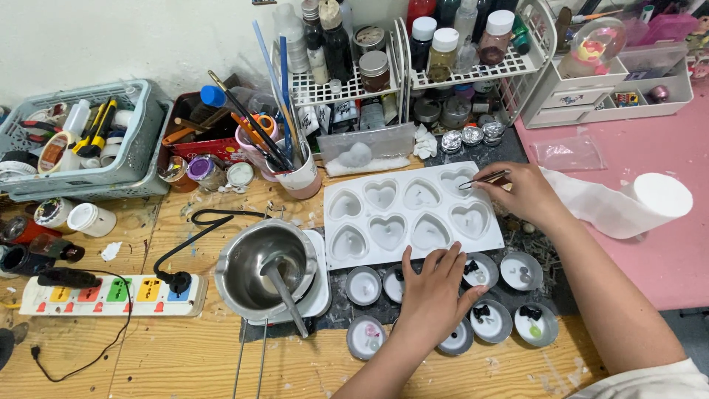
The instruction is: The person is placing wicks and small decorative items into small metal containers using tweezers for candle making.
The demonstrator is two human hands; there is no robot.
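A white silicone mould (369, 255) with several heart-shaped cavities lies in the middle of the wooden table. My left hand (434, 292) rests flat with fingers spread on the mould's near edge, over several small round tins (364, 285) of white wax. My right hand (523, 193) grips thin metal tweezers (484, 178), whose tips point into the far right heart cavity (456, 181).
A steel melting pot (260, 268) with a handle sits on a white warmer, left of the mould. A multicolour power strip (111, 294) lies at the left. A cup of brushes (299, 174), a grey basket (81, 140), bottle racks (443, 52) and a paper roll (657, 196) ring the area.
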